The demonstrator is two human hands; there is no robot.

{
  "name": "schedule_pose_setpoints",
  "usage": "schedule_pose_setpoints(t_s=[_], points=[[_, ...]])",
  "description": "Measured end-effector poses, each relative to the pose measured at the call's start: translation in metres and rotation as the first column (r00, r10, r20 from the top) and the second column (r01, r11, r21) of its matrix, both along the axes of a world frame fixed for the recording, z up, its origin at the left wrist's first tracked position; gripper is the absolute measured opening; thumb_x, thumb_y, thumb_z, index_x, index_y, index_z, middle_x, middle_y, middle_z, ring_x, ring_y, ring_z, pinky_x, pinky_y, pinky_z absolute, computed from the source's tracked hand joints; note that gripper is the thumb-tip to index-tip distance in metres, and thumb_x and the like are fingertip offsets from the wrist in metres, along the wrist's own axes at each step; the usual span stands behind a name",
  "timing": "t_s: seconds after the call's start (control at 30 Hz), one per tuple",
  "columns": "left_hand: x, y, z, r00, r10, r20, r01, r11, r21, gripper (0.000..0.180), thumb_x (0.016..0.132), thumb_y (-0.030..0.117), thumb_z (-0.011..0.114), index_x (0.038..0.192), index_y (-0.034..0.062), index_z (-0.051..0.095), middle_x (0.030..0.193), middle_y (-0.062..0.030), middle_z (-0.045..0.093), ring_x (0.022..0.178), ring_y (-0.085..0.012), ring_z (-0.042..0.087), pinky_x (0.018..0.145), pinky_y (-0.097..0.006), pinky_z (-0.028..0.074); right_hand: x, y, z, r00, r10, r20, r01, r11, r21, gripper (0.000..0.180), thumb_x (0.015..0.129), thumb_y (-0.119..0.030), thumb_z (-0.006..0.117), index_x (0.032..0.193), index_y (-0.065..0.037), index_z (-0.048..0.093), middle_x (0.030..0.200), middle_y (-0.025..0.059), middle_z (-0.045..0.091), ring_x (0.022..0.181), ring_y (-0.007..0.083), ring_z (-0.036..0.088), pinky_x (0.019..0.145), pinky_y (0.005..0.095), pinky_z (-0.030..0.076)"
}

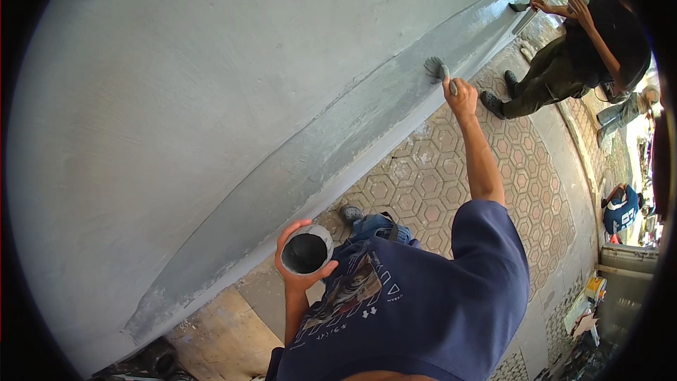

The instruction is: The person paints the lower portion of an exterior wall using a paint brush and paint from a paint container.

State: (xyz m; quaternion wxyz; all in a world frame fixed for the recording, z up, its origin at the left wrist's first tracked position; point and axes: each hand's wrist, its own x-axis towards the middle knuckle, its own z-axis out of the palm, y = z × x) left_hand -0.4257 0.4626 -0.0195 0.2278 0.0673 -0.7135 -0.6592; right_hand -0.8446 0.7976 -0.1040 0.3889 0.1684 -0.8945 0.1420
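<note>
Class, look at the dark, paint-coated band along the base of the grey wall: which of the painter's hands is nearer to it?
Right. The right hand holds a brush whose bristles touch the dark band; the left hand grips a round cup just off it.

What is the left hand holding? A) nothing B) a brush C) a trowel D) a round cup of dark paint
D: the left hand grips a round cup with dark contents, while the right hand holds the brush against the wall's grey base band.
</note>
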Motion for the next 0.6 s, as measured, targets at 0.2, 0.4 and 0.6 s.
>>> schedule_pose_setpoints(t_s=[0.2,0.4,0.6], points=[[0.002,-0.007,-0.003,0.997,0.01,0.081,-0.01,1.0,-0.004,0.096,0.051,0.02,0.095,0.131,-0.001,0.048,0.125,-0.0176,0.06,0.112,-0.0246,0.06,0.096,-0.036,0.048,0.066,-0.087,-0.014,0.96,0.279,0.001,-0.272,0.938,-0.212,0.027,0.084,-0.011,0.069,0.062,-0.006,0.053,0.057,0.0122,0.056,0.046,0.0287,0.057,0.043,0.0387,0.046],[-0.015,-0.004,-0.006,1.0,-0.017,-0.004,0.017,0.999,0.029,0.098,0.051,0.019,0.095,0.134,-0.001,0.045,0.126,-0.0184,0.059,0.113,-0.0253,0.059,0.097,-0.038,0.048,0.18,-0.176,0.006,0.699,0.712,0.065,-0.664,0.68,-0.311,0.028,0.079,-0.008,0.071,0.059,-0.008,0.052,0.053,0.0059,0.051,0.042,0.0212,0.051,0.039,0.0361,0.043],[-0.027,0.001,-0.006,0.999,-0.033,-0.042,0.034,0.999,0.014,0.096,0.051,0.019,0.095,0.132,-0.0012,0.047,0.125,-0.0178,0.06,0.112,-0.0244,0.059,0.097,-0.036,0.047,0.14,-0.143,0.002,0.625,0.77,0.125,-0.703,0.626,-0.338,0.027,0.08,-0.013,0.073,0.059,-0.006,0.059,0.052,0.0071,0.055,0.042,0.02,0.053,0.039,0.0344,0.045]])
